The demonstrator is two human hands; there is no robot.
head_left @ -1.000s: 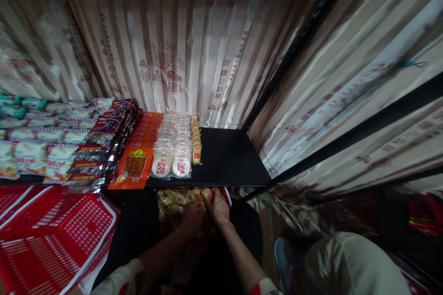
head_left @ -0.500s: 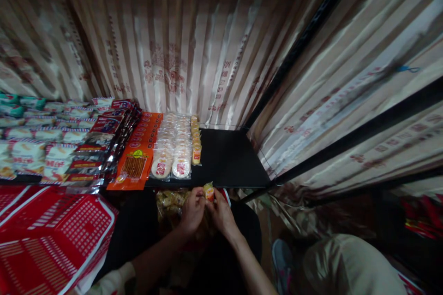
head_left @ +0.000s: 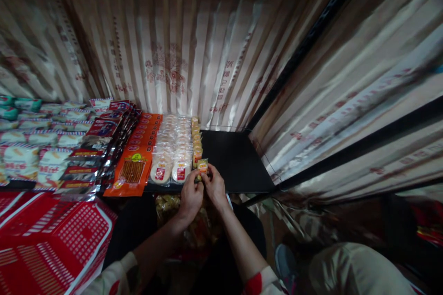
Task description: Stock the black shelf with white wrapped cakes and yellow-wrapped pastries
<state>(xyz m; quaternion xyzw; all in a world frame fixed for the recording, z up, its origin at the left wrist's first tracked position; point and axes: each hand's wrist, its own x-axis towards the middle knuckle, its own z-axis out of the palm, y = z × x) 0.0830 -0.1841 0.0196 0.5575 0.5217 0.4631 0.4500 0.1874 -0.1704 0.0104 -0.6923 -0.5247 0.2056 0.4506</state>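
My left hand [head_left: 192,194] and my right hand [head_left: 215,188] are both closed around a small yellow snack packet [head_left: 202,166] with an orange-red label. They hold it over the front edge of the black shelf [head_left: 230,156]. Just behind it stands a narrow row of similar yellow packets [head_left: 196,140], and I cannot tell whether the held one touches them. To the left of that row lie two rows of round white crackers in clear wrappers [head_left: 171,150]. Below my hands, a clear bag of yellow-wrapped packets [head_left: 169,207] rests between dark-clothed legs, partly hidden.
Orange bags of stick snacks [head_left: 133,170], dark red pouches [head_left: 104,131] and white packets [head_left: 51,166] fill the left of the shelf. A red basket [head_left: 69,235] sits below left. Pale curtains [head_left: 166,55] and a black post [head_left: 294,69] border the shelf. Another person's knee [head_left: 356,267] is at right.
Both hands have moved forward and up with the yellow packet, from over the lap to the shelf's front edge beside the yellow row. The view has shifted slightly.
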